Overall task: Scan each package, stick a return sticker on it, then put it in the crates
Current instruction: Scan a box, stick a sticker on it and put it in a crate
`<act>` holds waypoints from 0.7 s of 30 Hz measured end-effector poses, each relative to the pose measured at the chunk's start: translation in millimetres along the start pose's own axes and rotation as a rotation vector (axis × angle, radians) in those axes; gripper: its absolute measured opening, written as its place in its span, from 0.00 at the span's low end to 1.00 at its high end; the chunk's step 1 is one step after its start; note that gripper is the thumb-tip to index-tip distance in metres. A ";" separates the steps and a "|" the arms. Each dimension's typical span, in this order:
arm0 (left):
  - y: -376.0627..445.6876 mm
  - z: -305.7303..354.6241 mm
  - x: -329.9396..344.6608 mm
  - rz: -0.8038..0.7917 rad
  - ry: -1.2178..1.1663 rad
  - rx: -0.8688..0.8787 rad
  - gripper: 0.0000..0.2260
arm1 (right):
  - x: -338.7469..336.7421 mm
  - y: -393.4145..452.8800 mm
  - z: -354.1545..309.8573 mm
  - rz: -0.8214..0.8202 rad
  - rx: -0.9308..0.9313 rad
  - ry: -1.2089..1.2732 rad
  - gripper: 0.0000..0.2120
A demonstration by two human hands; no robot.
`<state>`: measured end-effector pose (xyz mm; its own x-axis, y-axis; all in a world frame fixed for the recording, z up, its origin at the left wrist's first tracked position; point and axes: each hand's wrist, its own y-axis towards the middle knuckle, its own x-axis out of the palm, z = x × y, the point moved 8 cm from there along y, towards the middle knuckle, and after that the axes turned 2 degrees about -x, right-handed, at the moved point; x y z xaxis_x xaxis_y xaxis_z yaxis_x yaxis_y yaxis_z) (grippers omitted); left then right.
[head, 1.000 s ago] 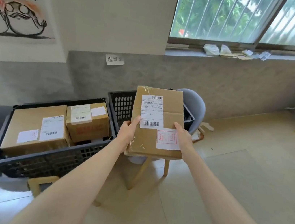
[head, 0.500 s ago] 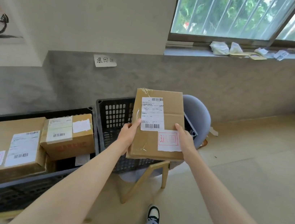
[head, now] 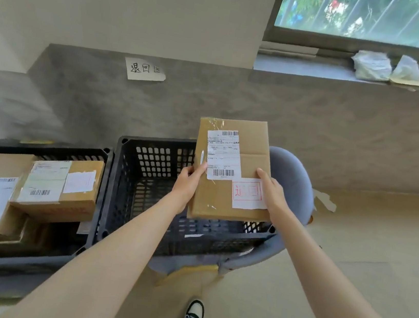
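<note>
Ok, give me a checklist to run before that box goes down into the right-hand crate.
1. Return sticker on the held package: ok.
2. Shipping label face up: ok.
3. Left hand and right hand grip opposite edges: ok.
4. Package over the right crate: ok.
5. Crate floor free: cannot tell, partly hidden.
6. Scan done: cannot tell.

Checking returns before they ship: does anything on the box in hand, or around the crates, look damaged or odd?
Nothing serious. The box looks intact, its return sticker slightly crooked. A scrap lies loose on the floor by the wall.
</note>
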<state>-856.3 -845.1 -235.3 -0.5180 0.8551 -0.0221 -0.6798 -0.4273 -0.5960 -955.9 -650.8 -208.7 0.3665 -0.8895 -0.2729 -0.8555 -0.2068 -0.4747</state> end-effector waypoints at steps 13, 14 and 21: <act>99.6 -72.2 19.6 -0.002 -0.020 -0.162 0.29 | 21.2 100.6 77.3 -0.085 0.192 -0.102 0.23; 109.0 -82.9 21.0 -0.008 -0.026 -0.181 0.30 | 23.4 109.8 88.1 -0.091 0.214 -0.112 0.24; 173.4 -145.8 31.6 -0.029 -0.073 -0.279 0.31 | 42.1 173.2 155.0 -0.136 0.394 -0.133 0.27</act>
<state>-914.9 -849.4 -456.4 -0.5433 0.8381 0.0495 -0.5308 -0.2972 -0.7937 -1031.9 -660.9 -432.1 0.5322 -0.7995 -0.2786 -0.6003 -0.1243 -0.7901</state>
